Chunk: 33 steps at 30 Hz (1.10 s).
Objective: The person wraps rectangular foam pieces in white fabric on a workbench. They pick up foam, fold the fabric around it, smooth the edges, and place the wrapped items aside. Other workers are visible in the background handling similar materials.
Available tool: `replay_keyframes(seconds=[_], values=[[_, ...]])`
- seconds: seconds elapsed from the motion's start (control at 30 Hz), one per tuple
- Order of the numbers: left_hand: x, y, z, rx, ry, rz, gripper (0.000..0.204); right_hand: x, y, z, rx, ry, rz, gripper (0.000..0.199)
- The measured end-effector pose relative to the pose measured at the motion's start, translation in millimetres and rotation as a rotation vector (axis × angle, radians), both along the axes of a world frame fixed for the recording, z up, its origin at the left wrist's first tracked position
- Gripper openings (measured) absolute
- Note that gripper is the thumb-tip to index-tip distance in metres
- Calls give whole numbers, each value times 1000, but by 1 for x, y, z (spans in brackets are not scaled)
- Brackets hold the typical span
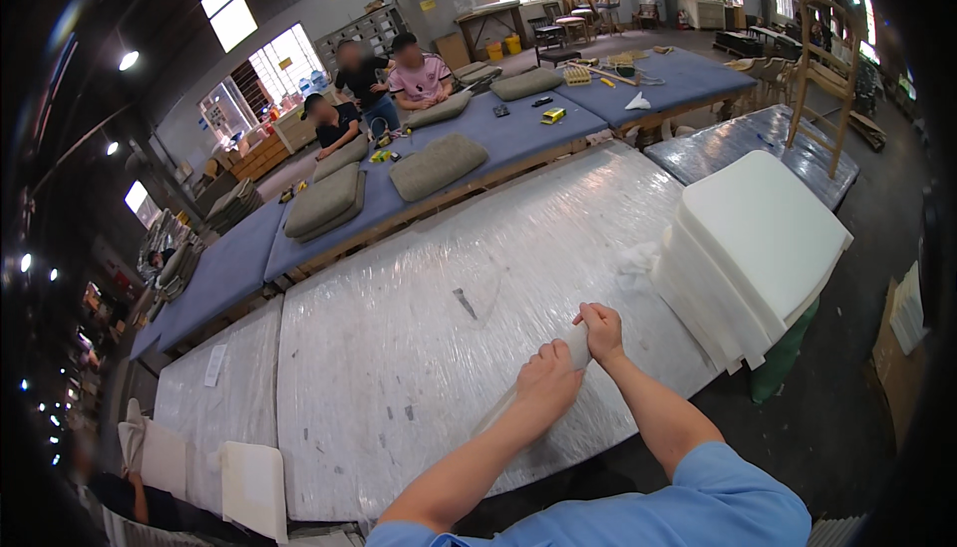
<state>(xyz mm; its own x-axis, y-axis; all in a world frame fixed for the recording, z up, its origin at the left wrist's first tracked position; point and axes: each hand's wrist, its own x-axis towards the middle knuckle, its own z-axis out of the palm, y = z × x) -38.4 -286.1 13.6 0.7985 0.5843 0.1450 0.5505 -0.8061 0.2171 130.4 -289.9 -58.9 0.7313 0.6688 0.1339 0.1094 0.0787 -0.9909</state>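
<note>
Both my hands are closed on a pale, off-white padded piece [579, 345] above the plastic-wrapped table [399, 348]. My left hand [548, 379] wraps over its near side with curled fingers. Just to the right and slightly farther off, my right hand [601, 333] grips the other edge. Part of the piece runs down behind my left forearm, so its full shape is hidden and I cannot tell whether it is foam or a cover. To the right of my hands stands a tall stack of white foam seat pads [768, 238].
Crumpled white material [638, 260] lies beside the stack. Blue-covered tables [518, 148] beyond carry grey-green cushions [439, 166] and tools; several people [419, 80] are there. A wooden chair frame [827, 78] stands far right. At lower left, another person [140, 497] is near a white pad [252, 487].
</note>
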Motion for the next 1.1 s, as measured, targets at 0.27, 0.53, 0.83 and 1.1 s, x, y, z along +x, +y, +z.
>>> replay_keyframes(seconds=[0.27, 0.53, 0.83, 1.1], values=[[43, 14, 16, -232, 98, 29, 48, 20, 2, -9, 69, 179, 193, 45], [31, 66, 35, -412, 207, 75, 54, 19, 38, -22, 89, 260, 255, 46], [23, 77, 39, -248, 233, 15, 73, 10, 39, -14, 204, -183, 311, 31], [57, 94, 35, -377, 417, 151, 57, 25, 58, -7, -11, -12, 409, 31]])
